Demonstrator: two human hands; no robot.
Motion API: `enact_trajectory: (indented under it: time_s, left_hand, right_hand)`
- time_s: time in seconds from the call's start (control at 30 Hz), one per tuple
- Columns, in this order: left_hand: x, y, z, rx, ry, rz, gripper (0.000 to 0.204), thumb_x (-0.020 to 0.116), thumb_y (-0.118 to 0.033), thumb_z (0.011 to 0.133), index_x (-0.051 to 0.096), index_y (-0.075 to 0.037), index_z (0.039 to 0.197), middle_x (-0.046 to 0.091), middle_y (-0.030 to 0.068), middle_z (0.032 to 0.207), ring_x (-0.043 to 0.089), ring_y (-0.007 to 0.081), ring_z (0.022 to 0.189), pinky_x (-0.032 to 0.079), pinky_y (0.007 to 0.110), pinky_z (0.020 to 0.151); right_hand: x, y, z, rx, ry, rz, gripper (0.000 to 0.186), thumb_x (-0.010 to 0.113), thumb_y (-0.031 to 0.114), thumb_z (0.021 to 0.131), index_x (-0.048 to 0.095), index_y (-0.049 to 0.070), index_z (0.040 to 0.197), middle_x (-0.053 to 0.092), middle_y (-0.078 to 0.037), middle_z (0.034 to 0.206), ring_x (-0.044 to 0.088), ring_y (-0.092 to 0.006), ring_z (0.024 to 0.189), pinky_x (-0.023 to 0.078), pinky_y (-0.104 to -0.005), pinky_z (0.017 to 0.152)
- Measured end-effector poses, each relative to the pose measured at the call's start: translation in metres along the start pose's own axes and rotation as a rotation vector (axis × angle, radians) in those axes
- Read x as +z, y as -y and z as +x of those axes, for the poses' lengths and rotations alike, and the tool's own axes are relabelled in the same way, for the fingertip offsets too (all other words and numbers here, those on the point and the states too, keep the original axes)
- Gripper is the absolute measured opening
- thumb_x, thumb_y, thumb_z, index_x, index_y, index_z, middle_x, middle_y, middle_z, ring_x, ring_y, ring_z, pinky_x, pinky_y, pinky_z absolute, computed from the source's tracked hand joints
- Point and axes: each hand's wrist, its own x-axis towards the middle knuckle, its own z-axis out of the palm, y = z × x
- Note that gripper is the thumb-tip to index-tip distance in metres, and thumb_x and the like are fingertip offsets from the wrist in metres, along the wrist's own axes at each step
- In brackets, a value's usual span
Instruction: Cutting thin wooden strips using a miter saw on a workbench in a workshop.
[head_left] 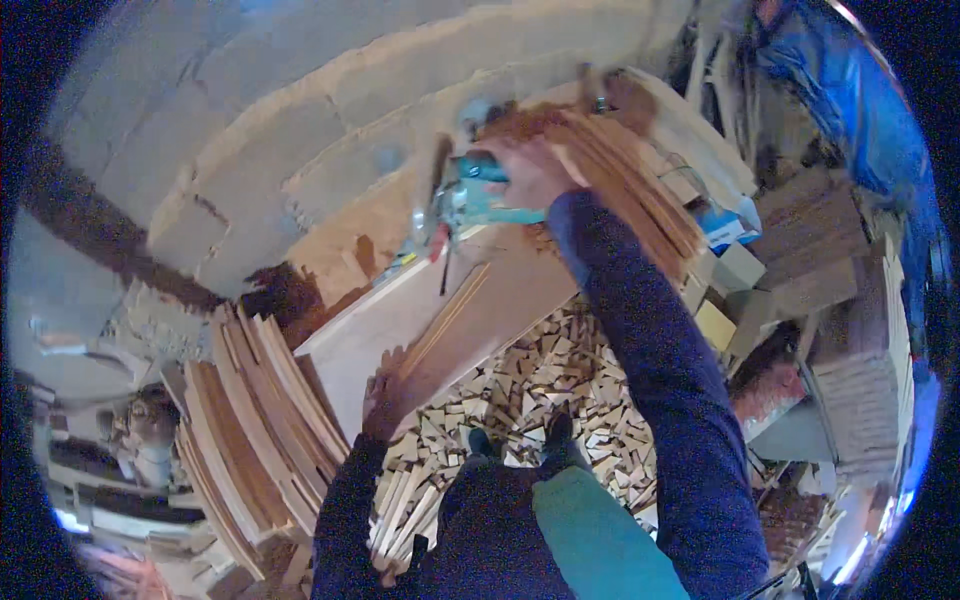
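While the wall of pale blocks [300, 110] fills the upper left from nine to twelve o'clock, a long pale wooden board [440, 320] lies slanted across the middle of the view, running from about seven o'clock up toward one o'clock. Below it, from five to six o'clock, the floor is covered by a heap of small wooden offcuts [560, 390] (mostly short triangular and wedge-shaped pieces), and the person's two dark shoes [520, 445] stand among them. At eight o'clock a stack of thin wooden strips [260, 420] leans just beside the board's lower end, and a second fan of reddish-brown strips [630, 190] lies at one o'clock past the board's upper end.

The right hand [530, 170], on a dark blue sleeve reaching up from the lower edge, has its fingers wrapped around the handle of a teal power saw [470, 200], which sits on the upper end of the board near twelve o'clock; the picture is blurred there, so the blade itself is hard to make out. The left hand [385, 395] rests flat on the board's lower end at seven o'clock, fingers spread on the wood rather than closed around it.
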Motion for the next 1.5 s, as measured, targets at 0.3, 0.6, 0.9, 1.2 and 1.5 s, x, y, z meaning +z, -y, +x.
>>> enact_trajectory:
  time_s: [0.3,0.6,0.9,1.2,1.5]
  left_hand:
    - [0.029,-0.174,-0.021,-0.628,0.302,-1.553,0.022,0.061,-0.018,0.098,0.058,-0.006,0.116,0.057,0.0132,0.081,0.060,0.0341,0.075,0.052,0.048,0.070]
    - [-0.061,-0.471,0.262,-0.305,-0.387,-1.867,0.024,0.065,-0.023,0.101,0.052,-0.005,0.112,0.050,0.0007,0.095,0.048,0.0123,0.082,0.045,0.031,0.075]
    - [-0.056,-0.572,0.538,-0.510,-0.680,-1.753,0.026,0.067,-0.017,0.094,0.050,-0.005,0.109,0.055,0.0082,0.102,0.053,0.0187,0.091,0.048,0.036,0.082]
    - [-0.013,-0.590,0.617,-0.542,-0.309,-1.017,0.035,0.068,-0.028,0.094,0.060,-0.008,0.122,0.053,0.0221,0.128,0.054,0.0355,0.115,0.048,0.050,0.095]
    - [-0.005,-0.551,0.620,-0.267,0.026,-0.652,0.044,0.067,-0.035,0.096,0.066,-0.008,0.130,0.053,0.0286,0.144,0.052,0.0446,0.134,0.047,0.055,0.105]
  right_hand:
    - [-0.006,0.005,-0.289,0.807,-0.437,0.532,0.024,0.067,0.011,0.096,0.066,0.001,0.118,0.067,-0.016,0.110,0.065,-0.0295,0.103,0.051,-0.0397,0.091]
    - [0.114,0.032,-0.746,0.726,0.297,0.332,0.018,0.067,0.022,0.085,0.067,0.004,0.085,0.064,-0.017,0.078,0.063,-0.0376,0.071,0.051,-0.0443,0.064]
    - [0.115,0.047,-0.846,1.777,0.427,0.801,0.022,0.065,0.025,0.092,0.069,0.003,0.094,0.066,-0.014,0.081,0.063,-0.0310,0.068,0.052,-0.0425,0.062]
    - [0.111,0.040,-0.834,1.855,0.308,0.886,0.024,0.062,0.025,0.097,0.070,0.002,0.099,0.068,-0.014,0.084,0.064,-0.0274,0.069,0.053,-0.0416,0.064]
    - [0.103,0.058,-0.848,1.802,0.231,0.835,0.027,0.058,0.025,0.102,0.071,0.002,0.104,0.069,-0.014,0.087,0.065,-0.0238,0.070,0.054,-0.0407,0.065]
